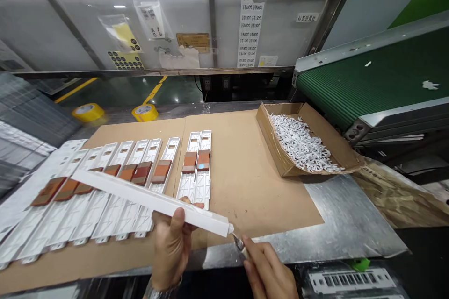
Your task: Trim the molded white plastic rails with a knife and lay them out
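Left hand [171, 247] clamped on white strip [154, 200] over worktop [340, 215] near edge; right hand [270, 273] pinching small blade [239, 244] at strip's right end.
Hands apart; blade contact unclear, handle mostly hidden by fingers. Strip blocks part of lined-up rails [108, 205]; leftmost rail cut off at frame. Cardboard [242, 159] surface shows between paired rails and carton [271, 142] by far right edge.

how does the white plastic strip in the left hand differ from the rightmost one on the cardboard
The held strip is raised at a slant; the rightmost strip lies on the cardboard. The held strip shows smooth faces, the rightmost strip ribs and an orange block. Both are long, narrow and white.
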`<state>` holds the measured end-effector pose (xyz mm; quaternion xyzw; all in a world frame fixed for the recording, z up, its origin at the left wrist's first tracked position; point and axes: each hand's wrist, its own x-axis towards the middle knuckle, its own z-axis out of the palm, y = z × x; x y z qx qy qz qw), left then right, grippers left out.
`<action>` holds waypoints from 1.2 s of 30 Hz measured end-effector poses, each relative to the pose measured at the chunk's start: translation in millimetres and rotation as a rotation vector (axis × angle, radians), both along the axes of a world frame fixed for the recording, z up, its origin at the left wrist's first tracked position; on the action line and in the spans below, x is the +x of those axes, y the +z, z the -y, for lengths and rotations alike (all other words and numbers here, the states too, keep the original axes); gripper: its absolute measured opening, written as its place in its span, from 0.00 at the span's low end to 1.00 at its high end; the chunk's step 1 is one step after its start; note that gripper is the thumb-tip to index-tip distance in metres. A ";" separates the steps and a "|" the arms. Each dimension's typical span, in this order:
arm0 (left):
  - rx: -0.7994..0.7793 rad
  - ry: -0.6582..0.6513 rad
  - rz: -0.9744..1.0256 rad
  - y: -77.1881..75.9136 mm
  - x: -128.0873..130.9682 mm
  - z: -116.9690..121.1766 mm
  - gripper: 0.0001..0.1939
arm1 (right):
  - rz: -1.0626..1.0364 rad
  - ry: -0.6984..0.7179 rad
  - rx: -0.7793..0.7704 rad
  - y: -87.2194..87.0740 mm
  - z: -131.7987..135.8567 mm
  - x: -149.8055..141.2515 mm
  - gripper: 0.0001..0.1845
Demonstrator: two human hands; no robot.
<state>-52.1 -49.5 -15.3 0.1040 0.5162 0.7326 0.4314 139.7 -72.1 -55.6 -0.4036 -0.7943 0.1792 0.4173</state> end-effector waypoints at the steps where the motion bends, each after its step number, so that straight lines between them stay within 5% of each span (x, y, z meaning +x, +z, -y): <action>1: -0.006 0.005 -0.015 1.5 0.7 -0.6 0.26 | 0.005 -0.016 0.035 -1.6 0.0 -2.1 0.20; 12: -0.065 0.048 -0.032 13.1 1.3 -3.5 0.35 | 0.094 -0.073 0.126 -5.0 0.9 -8.8 0.23; 36: -0.027 0.026 -0.031 9.1 -1.5 2.0 0.33 | 0.102 -0.072 0.129 -3.4 3.4 -10.8 0.25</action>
